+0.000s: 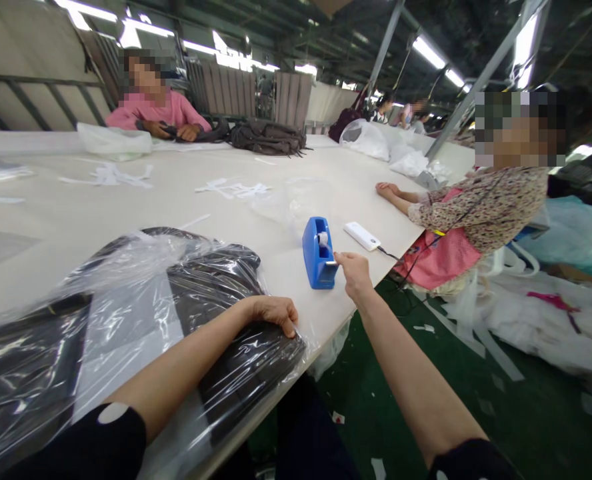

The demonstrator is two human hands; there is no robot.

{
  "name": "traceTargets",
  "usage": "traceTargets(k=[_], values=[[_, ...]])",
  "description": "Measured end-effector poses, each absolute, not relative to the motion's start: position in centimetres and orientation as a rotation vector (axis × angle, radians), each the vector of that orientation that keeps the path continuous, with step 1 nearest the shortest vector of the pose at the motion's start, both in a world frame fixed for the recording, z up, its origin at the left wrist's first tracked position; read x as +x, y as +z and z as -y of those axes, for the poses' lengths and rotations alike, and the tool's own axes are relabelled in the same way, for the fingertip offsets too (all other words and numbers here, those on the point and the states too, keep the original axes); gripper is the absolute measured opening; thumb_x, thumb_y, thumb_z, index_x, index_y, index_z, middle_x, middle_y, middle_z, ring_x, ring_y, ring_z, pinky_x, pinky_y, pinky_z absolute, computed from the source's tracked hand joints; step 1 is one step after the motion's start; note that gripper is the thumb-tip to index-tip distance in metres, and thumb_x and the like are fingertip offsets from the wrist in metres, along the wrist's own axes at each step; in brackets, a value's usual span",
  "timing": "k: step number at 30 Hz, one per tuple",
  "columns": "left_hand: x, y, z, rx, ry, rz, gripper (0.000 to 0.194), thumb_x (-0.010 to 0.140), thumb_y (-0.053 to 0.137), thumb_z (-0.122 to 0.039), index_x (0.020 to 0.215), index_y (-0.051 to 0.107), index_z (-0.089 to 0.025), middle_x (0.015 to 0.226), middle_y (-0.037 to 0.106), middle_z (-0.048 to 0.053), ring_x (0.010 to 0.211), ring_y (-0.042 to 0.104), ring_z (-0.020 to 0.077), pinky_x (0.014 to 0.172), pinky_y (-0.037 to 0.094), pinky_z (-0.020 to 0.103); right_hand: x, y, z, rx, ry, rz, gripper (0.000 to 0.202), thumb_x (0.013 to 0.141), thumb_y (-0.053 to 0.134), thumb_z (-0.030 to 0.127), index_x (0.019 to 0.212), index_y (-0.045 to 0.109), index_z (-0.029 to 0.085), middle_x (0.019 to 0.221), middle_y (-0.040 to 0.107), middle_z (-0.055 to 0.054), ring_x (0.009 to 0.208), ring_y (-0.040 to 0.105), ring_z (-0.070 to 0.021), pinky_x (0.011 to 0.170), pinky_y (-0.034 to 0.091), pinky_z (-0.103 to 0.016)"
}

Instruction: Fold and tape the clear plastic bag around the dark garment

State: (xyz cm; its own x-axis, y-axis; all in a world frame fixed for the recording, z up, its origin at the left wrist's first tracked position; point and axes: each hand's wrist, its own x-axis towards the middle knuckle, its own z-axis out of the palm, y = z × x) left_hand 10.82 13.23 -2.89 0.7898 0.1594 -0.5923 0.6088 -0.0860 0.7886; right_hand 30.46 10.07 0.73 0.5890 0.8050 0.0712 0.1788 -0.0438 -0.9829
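Observation:
A dark folded garment in a clear plastic bag (pixel 226 287) lies across the near left of the table, with a pale sheet inside. My left hand (pixel 276 313) is closed on the bag's right edge, near the table edge. To the right stands a blue tape dispenser (pixel 319 267) with a roll of tape in it. My right hand (pixel 355 272) is closed in a pinch at the dispenser's cutting end, on the end of the tape. The tape itself is thin and hard to make out.
A white power bank (pixel 362 236) with a black cable lies right of the dispenser. White paper strips (pixel 121 175) are scattered farther back. One person (pixel 171 110) handles dark garments (pixel 269 137) across the table; another (pixel 476 200) sits at the right, hands on the tabletop (pixel 176 200).

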Motion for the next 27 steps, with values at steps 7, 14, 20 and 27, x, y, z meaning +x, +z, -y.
traceTargets(k=[7, 14, 20, 27], values=[[10.9, -2.4, -13.4, 1.754, -0.418, -0.597, 0.026, 0.050, 0.068, -0.031, 0.069, 0.066, -0.015, 0.055, 0.058, -0.003, 0.056, 0.050, 0.0126, 0.053, 0.040, 0.022, 29.1, -5.3, -5.0, -1.485, 0.807, 0.662, 0.038, 0.062, 0.062, 0.048, 0.075, 0.055, 0.013, 0.071, 0.057, -0.004, 0.064, 0.054, -0.0121, 0.053, 0.041, -0.022], [10.8, -2.5, -13.2, 1.710, -0.415, -0.635, 0.028, 0.049, 0.068, -0.030, 0.072, 0.066, -0.015, 0.056, 0.059, -0.002, 0.055, 0.052, 0.0133, 0.051, 0.040, 0.022, 29.1, -8.8, -7.6, -1.481, 0.780, 0.675, 0.037, 0.065, 0.056, 0.048, 0.079, 0.048, 0.015, 0.067, 0.053, 0.000, 0.053, 0.046, -0.0076, 0.046, 0.038, -0.019], [10.9, -3.1, -13.4, 1.691, -0.419, -0.596, 0.027, 0.051, 0.068, -0.030, 0.073, 0.066, -0.014, 0.057, 0.059, -0.002, 0.056, 0.053, 0.0139, 0.053, 0.043, 0.023, 30.1, -7.1, -4.8, -1.527, 0.892, 0.853, 0.034, 0.068, 0.059, 0.046, 0.078, 0.050, 0.015, 0.066, 0.052, 0.000, 0.053, 0.045, -0.0076, 0.047, 0.038, -0.020], [10.9, -2.5, -13.2, 1.625, -0.421, -0.575, 0.025, 0.051, 0.066, -0.028, 0.072, 0.064, -0.014, 0.053, 0.058, -0.002, 0.052, 0.051, 0.0133, 0.052, 0.042, 0.024, 29.5, 2.3, -1.1, -1.245, 1.593, 1.528, 0.025, 0.075, 0.063, 0.036, 0.077, 0.054, 0.013, 0.061, 0.048, 0.003, 0.052, 0.042, -0.0063, 0.046, 0.033, -0.018]])
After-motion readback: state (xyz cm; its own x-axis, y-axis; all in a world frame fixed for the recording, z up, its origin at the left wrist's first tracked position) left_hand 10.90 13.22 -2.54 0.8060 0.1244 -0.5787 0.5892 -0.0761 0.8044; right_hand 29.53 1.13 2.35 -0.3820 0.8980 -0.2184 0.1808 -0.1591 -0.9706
